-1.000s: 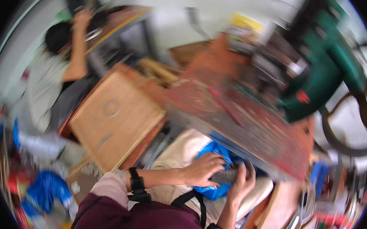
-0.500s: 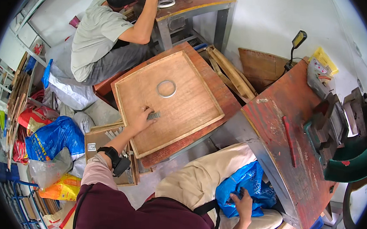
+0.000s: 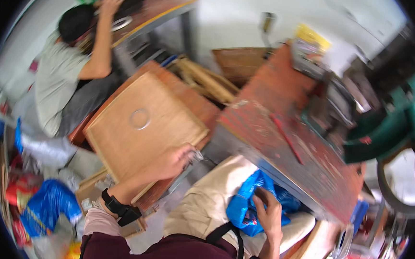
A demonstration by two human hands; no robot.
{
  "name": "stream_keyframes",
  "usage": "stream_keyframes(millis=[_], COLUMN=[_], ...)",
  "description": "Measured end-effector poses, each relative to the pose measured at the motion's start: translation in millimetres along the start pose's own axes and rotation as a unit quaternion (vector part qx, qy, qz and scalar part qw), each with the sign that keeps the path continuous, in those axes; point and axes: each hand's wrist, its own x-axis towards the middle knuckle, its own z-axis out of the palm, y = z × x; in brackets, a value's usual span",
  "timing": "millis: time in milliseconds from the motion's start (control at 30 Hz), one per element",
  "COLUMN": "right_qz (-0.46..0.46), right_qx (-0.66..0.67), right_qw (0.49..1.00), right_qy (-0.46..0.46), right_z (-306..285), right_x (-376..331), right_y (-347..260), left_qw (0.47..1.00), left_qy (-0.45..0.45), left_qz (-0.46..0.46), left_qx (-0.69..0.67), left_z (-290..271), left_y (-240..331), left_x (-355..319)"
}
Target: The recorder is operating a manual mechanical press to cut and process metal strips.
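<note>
While half a second ago the left hand (image 3: 175, 160) lay flat in the middle of the wooden board (image 3: 143, 125), its fingers now curl around a small grey object (image 3: 193, 155) at the board's near right corner, lifted off the surface; the motion blur hides exactly what the object is. That shift suggests the piece has been picked up from the board and is on its way toward the lap. On the right, the fingers of the right hand (image 3: 268, 214) are bent and pressed into the mouth of a blue plastic bag (image 3: 252, 205), gripping its crumpled edge; the bag rests on the person's thigh, just beside the red worn workbench (image 3: 289, 135), and what it holds cannot be seen. A pale ring (image 3: 140, 119) lies on the board, well apart from both hands. Farther out, another person (image 3: 69, 71) in a light shirt reaches up to a table (image 3: 163, 8).
</note>
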Motion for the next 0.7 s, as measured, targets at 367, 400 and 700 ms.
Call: stream_keyframes(millis=[367,400,700], right_qz=[-0.047,-0.084,-0.285], right_qx=[0.087,0.057,-0.195], right_qw=[0.986,0.98,0.864], right_qy=[0.138,0.169,0.367], right_z=[-133.5,-139.3,-171.6], right_x=[3.5,7.5,129.6], right_y=[-18.9,-21.8,-54.8], left_qw=[0.9,0.897,0.927], left_qy=[-0.151,-0.151,0.207], left_qz=[0.383,0.389,0.312], left_qx=[0.142,0.145,0.038], left_z=[151.5,151.1,114.8], left_y=[173.1,177.5,226.7], left_x=[111.5,115.8,218.6])
